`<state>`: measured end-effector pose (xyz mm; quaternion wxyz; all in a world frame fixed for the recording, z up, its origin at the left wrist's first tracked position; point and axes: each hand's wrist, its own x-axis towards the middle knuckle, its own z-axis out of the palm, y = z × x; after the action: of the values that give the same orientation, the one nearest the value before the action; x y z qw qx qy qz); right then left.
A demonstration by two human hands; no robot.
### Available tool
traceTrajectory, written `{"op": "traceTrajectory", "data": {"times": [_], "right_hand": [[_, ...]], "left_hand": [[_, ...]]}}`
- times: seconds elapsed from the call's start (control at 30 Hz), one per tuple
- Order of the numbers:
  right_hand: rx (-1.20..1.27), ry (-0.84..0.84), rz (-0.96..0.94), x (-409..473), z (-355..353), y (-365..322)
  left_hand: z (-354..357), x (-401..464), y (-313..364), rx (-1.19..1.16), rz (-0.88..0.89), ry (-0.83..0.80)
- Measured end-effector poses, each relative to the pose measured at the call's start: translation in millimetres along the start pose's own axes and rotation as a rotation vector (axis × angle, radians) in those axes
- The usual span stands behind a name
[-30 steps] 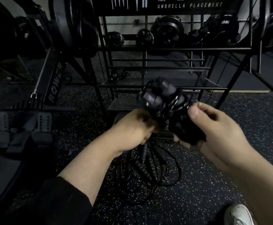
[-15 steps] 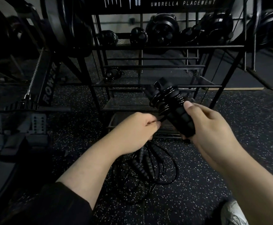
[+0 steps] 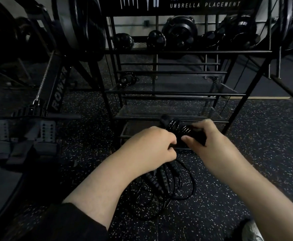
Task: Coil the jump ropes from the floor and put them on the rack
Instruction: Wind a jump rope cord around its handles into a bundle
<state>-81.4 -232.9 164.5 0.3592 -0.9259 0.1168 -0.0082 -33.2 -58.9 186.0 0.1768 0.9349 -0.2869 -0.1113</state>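
While right hand (image 3: 210, 141) grips the wound jump rope (image 3: 178, 129) by its handles, left hand (image 3: 152, 145) pinches the cord end, low before rack (image 3: 177, 92). Light, springy cord; hold handles. More ropes (image 3: 168, 181) on floor.

The rack (image 3: 187, 92) stands straight ahead on the floor (image 3: 264, 153), with a rowing machine (image 3: 55, 94) to its left and round weights (image 3: 178, 33) on its top shelf. In front of its lowest shelves both hands meet on a wound jump rope (image 3: 178, 126), left hand (image 3: 151, 145) beside right hand (image 3: 210, 138). Below them more jump ropes (image 3: 166, 185) lie tangled on the floor, and a shoe (image 3: 251, 230) sits at the near right.
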Motion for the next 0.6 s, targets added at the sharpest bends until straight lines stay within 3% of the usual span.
{"op": "traceTrajectory", "data": {"times": [0.13, 0.3, 0.6], "right_hand": [[-0.179, -0.139, -0.065, 2.2, 2.6, 1.2], [-0.228, -0.35, -0.158, 2.3, 1.9, 6.5], [0.142, -0.533, -0.335, -5.7, -15.2, 3.9]], "left_hand": [[-7.7, -4.4, -1.5, 0.031, 0.07, -0.015], [-17.4, -9.4, -7.9, 0.004, 0.153, -0.039], [-31.8, -13.0, -28.1, -0.444, 0.151, 0.114]]}}
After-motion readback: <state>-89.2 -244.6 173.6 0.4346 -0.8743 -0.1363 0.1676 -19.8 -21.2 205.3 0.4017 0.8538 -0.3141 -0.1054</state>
